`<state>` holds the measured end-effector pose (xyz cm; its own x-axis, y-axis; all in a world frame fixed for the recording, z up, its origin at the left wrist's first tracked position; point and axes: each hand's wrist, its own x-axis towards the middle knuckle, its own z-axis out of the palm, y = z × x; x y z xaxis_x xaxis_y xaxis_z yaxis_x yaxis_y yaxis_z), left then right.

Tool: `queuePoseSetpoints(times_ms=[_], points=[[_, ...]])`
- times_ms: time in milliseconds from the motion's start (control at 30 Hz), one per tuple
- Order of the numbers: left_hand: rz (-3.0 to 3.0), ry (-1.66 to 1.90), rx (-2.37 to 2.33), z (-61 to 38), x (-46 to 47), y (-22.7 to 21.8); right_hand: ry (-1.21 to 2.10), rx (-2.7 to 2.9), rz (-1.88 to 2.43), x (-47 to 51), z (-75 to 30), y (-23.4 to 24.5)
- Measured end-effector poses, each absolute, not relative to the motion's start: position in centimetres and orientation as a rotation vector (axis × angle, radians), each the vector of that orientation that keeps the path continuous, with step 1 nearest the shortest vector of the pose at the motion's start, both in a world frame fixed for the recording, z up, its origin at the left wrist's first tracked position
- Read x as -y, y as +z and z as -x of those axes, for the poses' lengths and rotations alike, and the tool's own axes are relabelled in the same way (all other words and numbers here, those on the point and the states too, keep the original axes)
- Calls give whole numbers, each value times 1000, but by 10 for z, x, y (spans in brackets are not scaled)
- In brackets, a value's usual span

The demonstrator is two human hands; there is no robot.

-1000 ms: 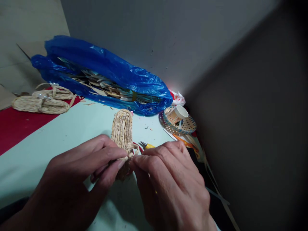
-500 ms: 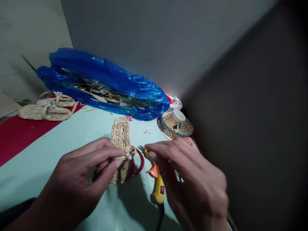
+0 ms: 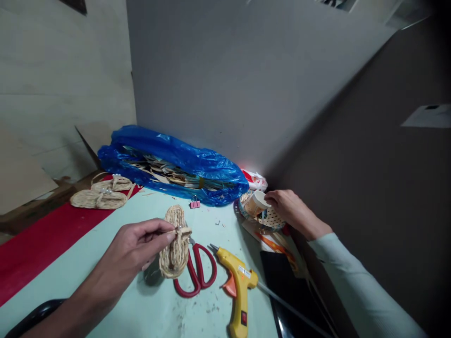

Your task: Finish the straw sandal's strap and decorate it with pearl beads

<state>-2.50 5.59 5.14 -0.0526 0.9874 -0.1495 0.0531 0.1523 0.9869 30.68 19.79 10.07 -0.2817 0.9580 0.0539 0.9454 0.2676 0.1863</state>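
Observation:
My left hand [image 3: 146,244] pinches the strap of a small woven straw slipper [image 3: 176,256], held above the table with its sole upright. At the paper cup [image 3: 253,203], my right hand [image 3: 284,205] has its fingers closed on the rim; the fingertips are partly hidden. The cup leans in a shallow woven basket [image 3: 273,218]. Red-handled scissors [image 3: 214,272] lie just behind and right of the slipper, their blades largely covered. A yellow glue gun [image 3: 241,286] with an orange trigger lies nearer me, a glue stick in its back.
A blue plastic bag [image 3: 179,155] of dried strips lies along the wall. Two more straw slippers [image 3: 95,199] rest on red cloth [image 3: 45,241] at left. A pink binder clip [image 3: 195,203] stands near the bag. A black flat object [image 3: 285,281] lies at right.
My right hand has left the slipper's side and reached away to the cup in the basket. My left hand still holds the slipper. The view has tilted up, and the glue gun shows fully.

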Motion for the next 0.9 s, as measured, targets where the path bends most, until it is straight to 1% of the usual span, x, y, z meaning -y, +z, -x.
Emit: queuePoseSetpoints(times_ms=[167,467,800,900], points=[[-1064,1119,-1362,22,-57,49,129,-2430,-1719,-227,-319,80],[-1075,1142,-1400,24,-63,44,-130,-2519,-1602,-261,-336,82],[-1140,1155,-1365,28,-70,35,-442,-2795,-1497,-291,-332,37],[-1165,1182,-1334,28,-69,32,-467,-2850,-1482,-290,-330,30]])
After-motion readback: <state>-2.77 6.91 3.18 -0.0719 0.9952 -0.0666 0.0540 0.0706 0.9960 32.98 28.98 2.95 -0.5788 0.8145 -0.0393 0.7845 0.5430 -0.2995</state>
